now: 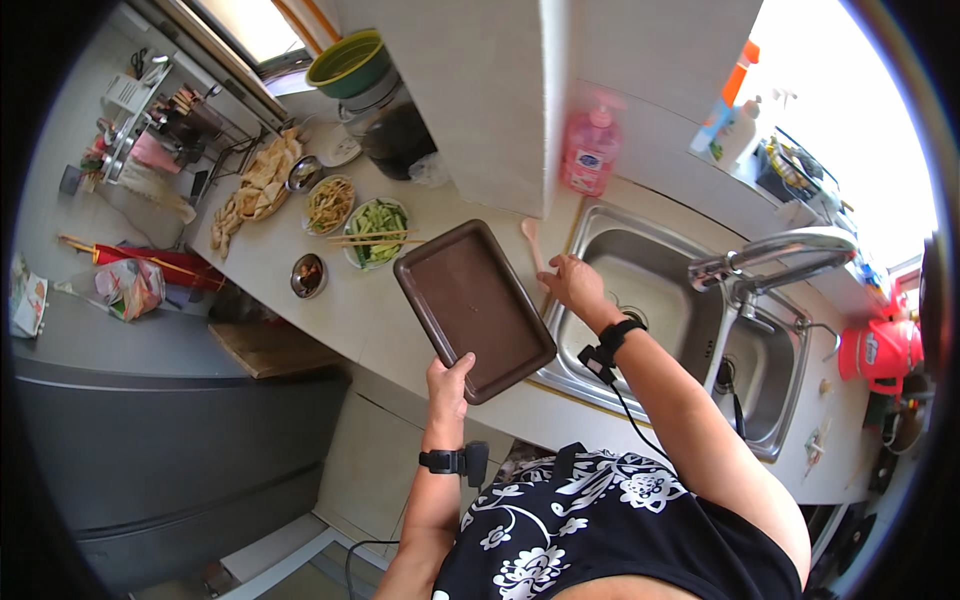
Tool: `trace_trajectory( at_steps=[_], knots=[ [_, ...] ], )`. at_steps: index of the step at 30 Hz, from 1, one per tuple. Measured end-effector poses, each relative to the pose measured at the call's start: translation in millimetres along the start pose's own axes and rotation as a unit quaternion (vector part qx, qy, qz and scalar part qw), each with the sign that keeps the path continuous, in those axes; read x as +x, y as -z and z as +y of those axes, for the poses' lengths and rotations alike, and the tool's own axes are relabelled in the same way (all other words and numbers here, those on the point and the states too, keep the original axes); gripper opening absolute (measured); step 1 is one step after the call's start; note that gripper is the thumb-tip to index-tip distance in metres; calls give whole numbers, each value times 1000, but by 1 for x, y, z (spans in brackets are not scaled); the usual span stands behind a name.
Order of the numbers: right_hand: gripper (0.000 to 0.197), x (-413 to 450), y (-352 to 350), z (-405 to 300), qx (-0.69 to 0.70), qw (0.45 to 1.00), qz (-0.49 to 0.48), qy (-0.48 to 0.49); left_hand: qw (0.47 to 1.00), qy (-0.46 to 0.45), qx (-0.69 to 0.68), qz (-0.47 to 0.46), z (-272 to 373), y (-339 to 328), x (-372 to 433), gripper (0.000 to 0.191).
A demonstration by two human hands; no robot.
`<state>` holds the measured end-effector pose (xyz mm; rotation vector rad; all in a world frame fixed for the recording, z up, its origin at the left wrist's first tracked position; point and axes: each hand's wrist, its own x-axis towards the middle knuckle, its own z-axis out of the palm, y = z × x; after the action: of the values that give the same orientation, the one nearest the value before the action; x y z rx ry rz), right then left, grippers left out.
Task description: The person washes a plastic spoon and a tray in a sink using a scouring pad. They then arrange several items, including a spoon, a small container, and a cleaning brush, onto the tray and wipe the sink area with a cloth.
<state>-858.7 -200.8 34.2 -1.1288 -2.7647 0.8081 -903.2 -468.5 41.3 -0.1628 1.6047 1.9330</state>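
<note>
My left hand (448, 390) grips the near corner of a dark brown rectangular baking pan (472, 307), with the thumb over its rim. The pan is held tilted over the counter's front edge, and its inside shows only small specks. Over the left rim of the sink is my right hand (577, 286), its fingers bent. Its fingertips overlap the handle end of a pink spoon (531, 236) beside the pan; whether they hold it I cannot tell.
On the counter (352, 319) are cucumber pieces (375, 229) with chopsticks (375, 240), a shredded dish (330, 204), a small metal bowl (309, 276) and flatbread (262, 180). A double steel sink (645, 262) with a faucet (772, 251) lies right. A pink pump bottle (592, 154) stands behind.
</note>
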Motion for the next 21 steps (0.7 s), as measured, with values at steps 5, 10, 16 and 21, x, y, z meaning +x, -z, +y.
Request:
trace_trajectory(
  at_steps=[5,10,16,21],
  knots=[
    [32,29,-29,4,-84,995,-53,-27,999,26,36,-9,-5,15,10,25],
    [26,-31,15,-15,259,960,-104,-31,998,32,38,-43,-19,9,13,25],
    [28,-77,32,-7,179,979,-92,30,994,65,1,-89,-45,-33,19,31],
    [15,-120,39,56,303,951,59,-13,997,67,0,-44,-45,-37,-17,35]
  ],
)
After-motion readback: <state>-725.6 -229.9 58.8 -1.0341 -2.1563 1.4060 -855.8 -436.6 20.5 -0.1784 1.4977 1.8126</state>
